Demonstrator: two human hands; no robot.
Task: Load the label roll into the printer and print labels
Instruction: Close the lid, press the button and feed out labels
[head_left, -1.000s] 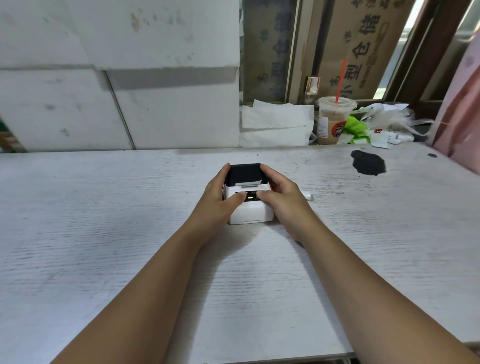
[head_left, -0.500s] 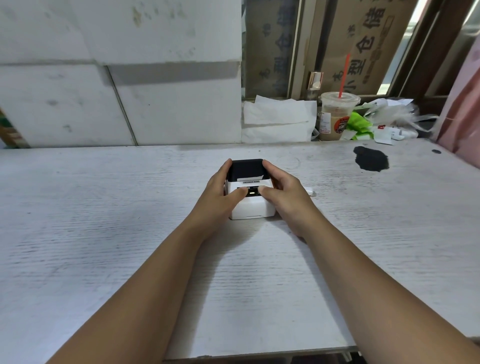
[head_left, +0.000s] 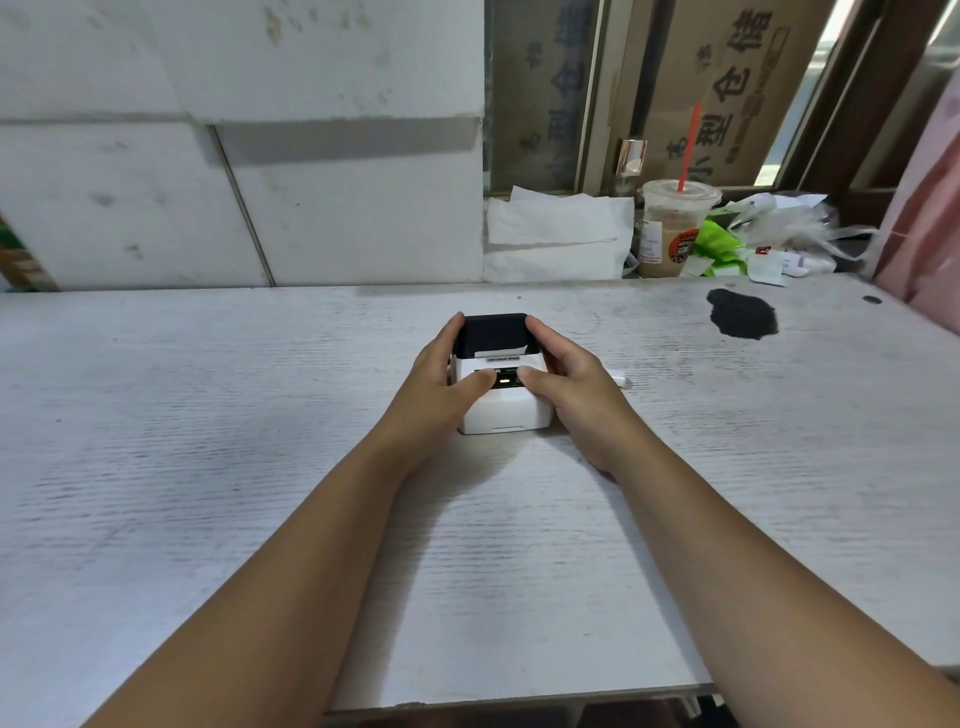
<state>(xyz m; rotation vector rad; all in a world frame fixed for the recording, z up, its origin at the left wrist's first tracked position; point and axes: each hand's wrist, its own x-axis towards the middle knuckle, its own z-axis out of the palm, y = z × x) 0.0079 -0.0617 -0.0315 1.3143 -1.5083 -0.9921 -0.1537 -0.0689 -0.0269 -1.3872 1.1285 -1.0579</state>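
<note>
Both hands clasp the printer: left hand (head_left: 441, 384) and right hand (head_left: 571, 387) grip its sides, thumbs on its front panel; between them the printer (head_left: 501, 410) sits on the worktop (head_left: 208, 441).

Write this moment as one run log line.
printer: lid shut, light on | left hand: grips side | right hand: grips side | table

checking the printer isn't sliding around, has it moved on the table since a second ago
No. The printer keeps its spot relative to the dark stain on the table; the small shift in frame is the camera. Both hands grip its sides.
</note>
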